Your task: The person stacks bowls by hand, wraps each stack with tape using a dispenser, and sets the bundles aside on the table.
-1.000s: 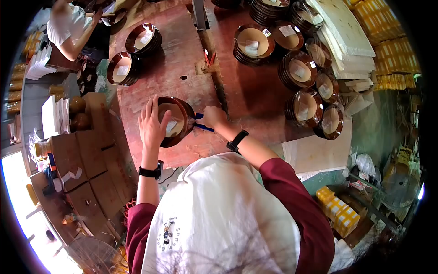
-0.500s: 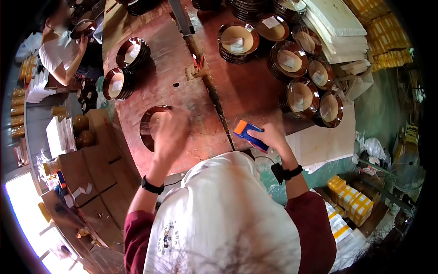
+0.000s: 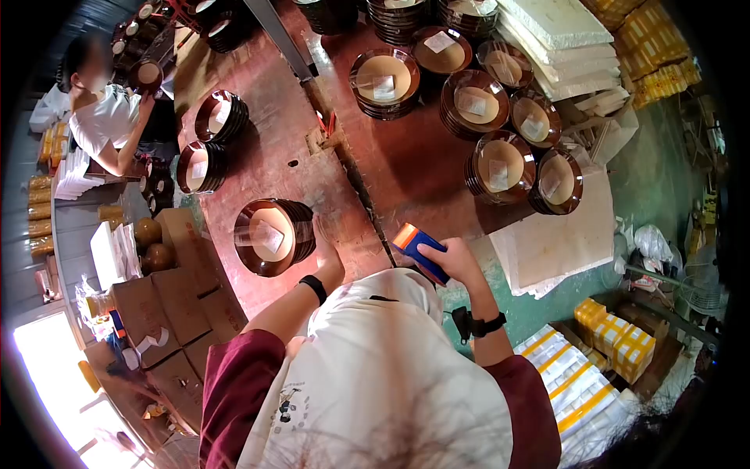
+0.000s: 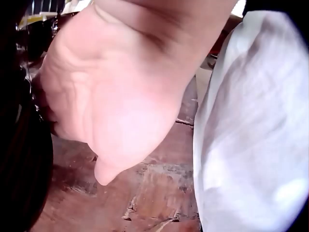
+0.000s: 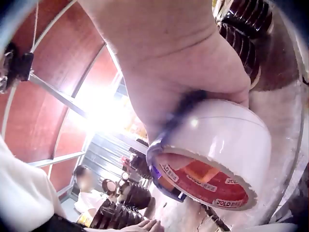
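Observation:
A stack of brown bowls [image 3: 303, 227] stands near the front of the red table, a white label and clear tape showing at its top bowl. My left hand [image 3: 326, 256] rests against the stack's right side; in the right wrist view its fingers [image 5: 145, 226] lie extended along the bowls. From the left wrist, the back of that hand [image 4: 106, 92] shows beside the dark stack. My right hand [image 3: 461, 262] grips a blue and orange tape dispenser [image 3: 426, 254] at the table's front edge. Its roll of tape [image 5: 227, 140] has a red printed core.
Two bowl stacks [image 3: 191, 168] stand at the left table edge, and several more [image 3: 473, 105] at the right. A gap [image 3: 359, 187] splits the tabletop. White foam sheets [image 3: 555, 47] are piled at the back right. Another person [image 3: 105, 129] sits at the far left, holding a bowl.
My left hand has moved from over the bowls to the stack's right side. The right hand first worked beside the stack, then drew right with the tape dispenser, and still holds it.

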